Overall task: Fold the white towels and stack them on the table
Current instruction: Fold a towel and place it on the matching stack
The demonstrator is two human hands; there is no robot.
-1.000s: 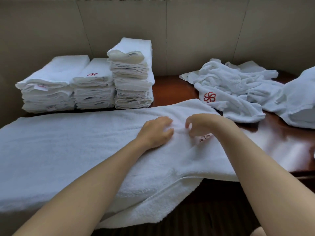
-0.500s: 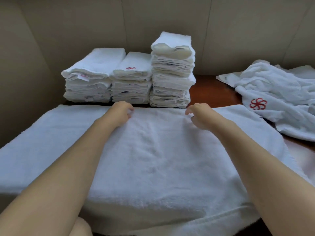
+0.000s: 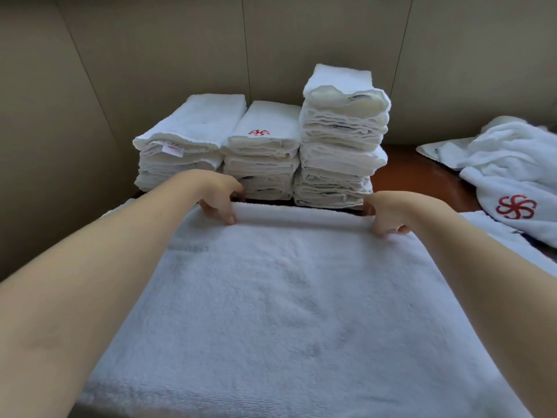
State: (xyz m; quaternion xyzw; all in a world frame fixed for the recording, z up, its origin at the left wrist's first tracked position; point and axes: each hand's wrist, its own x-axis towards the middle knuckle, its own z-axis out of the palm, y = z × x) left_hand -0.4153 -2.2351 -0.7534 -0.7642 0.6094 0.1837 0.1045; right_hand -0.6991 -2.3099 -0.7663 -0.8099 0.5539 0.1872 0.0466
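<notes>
White towel (image 3: 280, 297) far edge gripped by both hands (image 3: 221, 200).

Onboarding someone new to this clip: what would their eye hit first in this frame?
Probably the two bare arms reaching forward, left hand and right hand each gripping the far edge of the big white towel that fills the foreground. Next, the three stacks of folded towels against the back wall, the rightmost tallest. Then the red flower logo on the unfolded pile at right.

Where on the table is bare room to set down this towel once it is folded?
The bare wood between the tallest stack and the unfolded pile is free. The back left is crowded with three stacks side by side, and the spread towel covers the front.
</notes>
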